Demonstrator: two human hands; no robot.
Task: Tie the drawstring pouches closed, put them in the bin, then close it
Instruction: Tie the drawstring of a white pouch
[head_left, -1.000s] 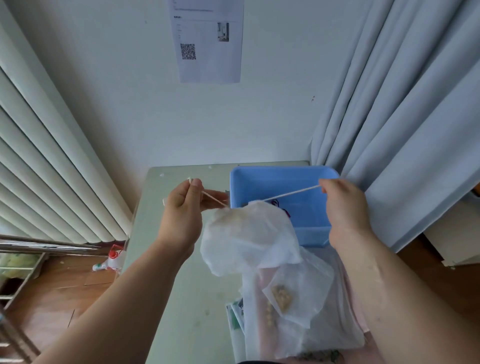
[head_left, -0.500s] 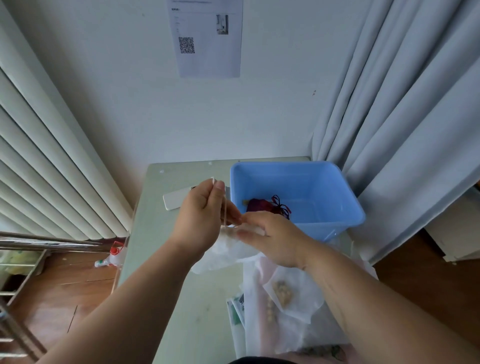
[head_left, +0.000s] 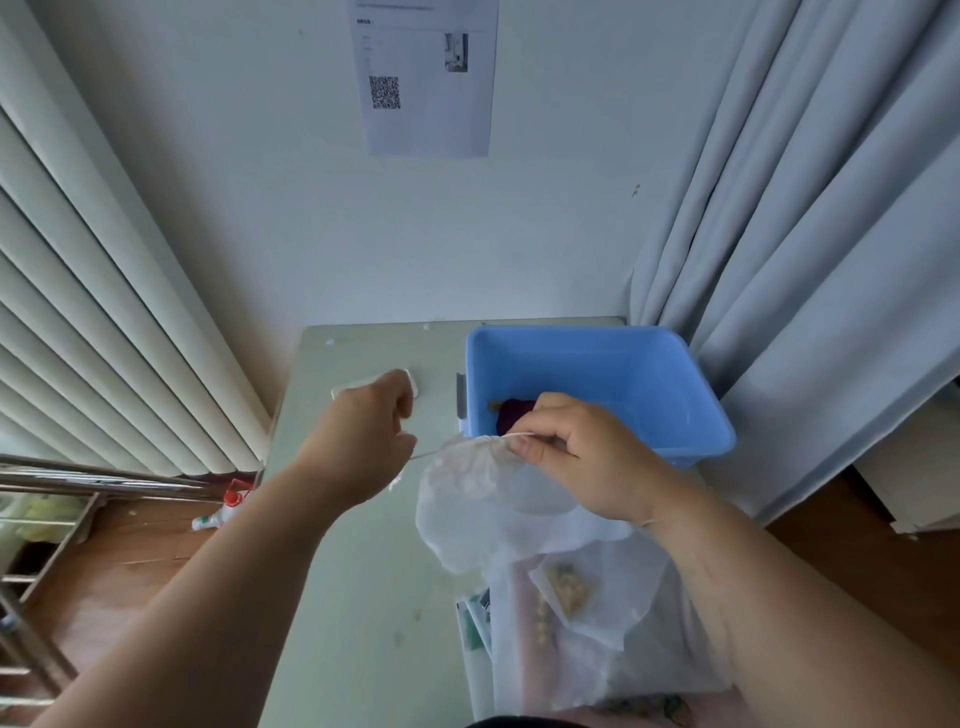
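A sheer white drawstring pouch (head_left: 478, 499) hangs in the air above the pale green table (head_left: 363, 571), just in front of the blue bin (head_left: 644, 374). My right hand (head_left: 576, 457) pinches the pouch's gathered neck and a loop of its white cord. My left hand (head_left: 369, 426) pulls the other cord end out to the left, fingers curled round it. A dark purple pouch (head_left: 511, 413) lies inside the bin, partly hidden by my right hand. More sheer pouches (head_left: 597, 623), one holding beige beads, lie on the table near me.
A white flat object (head_left: 415, 384) lies on the table behind my left hand. A curtain (head_left: 805, 260) hangs right of the bin. A white radiator (head_left: 104, 338) stands on the left, with a bottle (head_left: 218, 514) on the wooden floor below it.
A second ago both hands pulled the cords wide apart. They then came together at the pouch's neck. Now the left hand draws a cord leftwards while the right hand holds the neck.
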